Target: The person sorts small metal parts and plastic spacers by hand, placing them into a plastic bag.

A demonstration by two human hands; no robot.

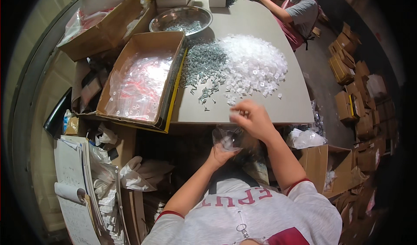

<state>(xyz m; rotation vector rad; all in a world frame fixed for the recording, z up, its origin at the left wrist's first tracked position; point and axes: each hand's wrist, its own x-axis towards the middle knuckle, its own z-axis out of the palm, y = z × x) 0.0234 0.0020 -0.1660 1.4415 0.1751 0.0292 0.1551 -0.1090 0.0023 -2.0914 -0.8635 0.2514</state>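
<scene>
Below the table's front edge, my left hand (221,156) is closed around a small clear plastic bag (227,134) that stands upright with its mouth spread. Something whitish shows inside it. My right hand (254,120) hovers above and right of the bag, over the table edge, its fingers curled into a pinch. Motion smears the fingertips, and whatever they hold is hidden. Just beyond lies a large heap of small white square plastic pieces (256,64). Left of that heap, and touching it, spreads a pile of small grey-green metal screws (204,63).
A cardboard box (156,40) of small clear bags with red edges stands left of the screws. Behind it is a steel bowl (173,14) with metal pieces. Across the pale table (200,110) sits a co-worker (300,16). Cartons (321,164) stand at right, papers (74,180) at left.
</scene>
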